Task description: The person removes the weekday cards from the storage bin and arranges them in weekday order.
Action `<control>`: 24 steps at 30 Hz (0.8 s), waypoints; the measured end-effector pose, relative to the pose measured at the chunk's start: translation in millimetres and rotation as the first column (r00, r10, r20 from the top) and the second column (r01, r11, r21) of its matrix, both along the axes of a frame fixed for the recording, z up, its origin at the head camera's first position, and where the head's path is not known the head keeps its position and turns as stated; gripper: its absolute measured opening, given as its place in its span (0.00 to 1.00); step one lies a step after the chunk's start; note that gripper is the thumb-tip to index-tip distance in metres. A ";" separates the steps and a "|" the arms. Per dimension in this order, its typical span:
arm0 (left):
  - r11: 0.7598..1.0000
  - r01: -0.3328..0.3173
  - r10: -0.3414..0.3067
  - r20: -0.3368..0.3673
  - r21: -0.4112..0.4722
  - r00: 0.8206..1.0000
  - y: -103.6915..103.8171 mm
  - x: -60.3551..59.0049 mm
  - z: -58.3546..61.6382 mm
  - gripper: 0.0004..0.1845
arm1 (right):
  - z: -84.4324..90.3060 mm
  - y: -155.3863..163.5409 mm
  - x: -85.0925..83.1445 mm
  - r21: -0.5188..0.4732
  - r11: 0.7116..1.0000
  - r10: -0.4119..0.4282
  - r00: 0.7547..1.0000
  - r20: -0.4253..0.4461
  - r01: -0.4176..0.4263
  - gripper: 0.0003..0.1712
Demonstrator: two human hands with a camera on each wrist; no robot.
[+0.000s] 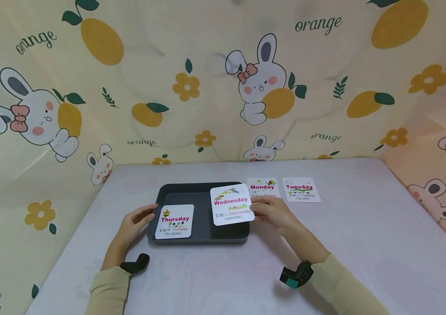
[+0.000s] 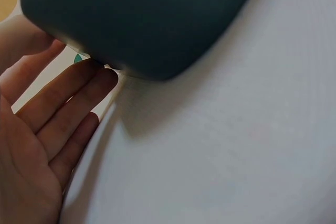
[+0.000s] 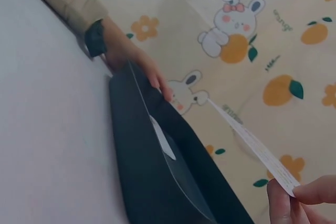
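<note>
A dark grey tray (image 1: 203, 189) sits mid-table with a "Thursday" card (image 1: 174, 221) lying in its left half. My right hand (image 1: 272, 211) pinches a "Wednesday" card (image 1: 231, 204) by its right edge and holds it lifted over the tray's right side. The right wrist view shows that card (image 3: 252, 145) edge-on, pinched at my fingertips (image 3: 310, 195), above the tray (image 3: 152, 182). My left hand (image 1: 136, 220) rests with straight fingers against the tray's left rim. In the left wrist view those fingers (image 2: 79, 95) touch the tray's corner (image 2: 136, 19).
A "Monday" card (image 1: 262, 187) and a "Tuesday" card (image 1: 301, 189) lie flat on the white table (image 1: 364, 245) just right of the tray. A rabbit-and-orange print cloth (image 1: 191, 78) walls the back and both sides.
</note>
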State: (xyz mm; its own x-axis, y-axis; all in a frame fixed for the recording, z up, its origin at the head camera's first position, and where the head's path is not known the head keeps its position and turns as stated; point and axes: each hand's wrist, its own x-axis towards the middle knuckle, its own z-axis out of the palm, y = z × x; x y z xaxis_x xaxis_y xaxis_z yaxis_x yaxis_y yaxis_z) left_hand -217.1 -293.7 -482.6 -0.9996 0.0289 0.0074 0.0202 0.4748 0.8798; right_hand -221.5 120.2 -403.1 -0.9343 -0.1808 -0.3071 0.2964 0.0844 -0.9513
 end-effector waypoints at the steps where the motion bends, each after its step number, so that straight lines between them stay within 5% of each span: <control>1: 1.000 -0.001 0.001 0.002 0.004 1.000 0.0 0.1 0.3 0.25 | 0.6 2.3 -0.4 0.001 1.000 0.001 1.000 -0.001 -0.001 0.24; 24: 1.000 -0.014 0.014 0.003 0.010 1.000 1.8 2.9 2.7 0.24 | 0.5 50.0 -4.3 0.035 0.999 -0.027 0.999 0.016 0.027 0.28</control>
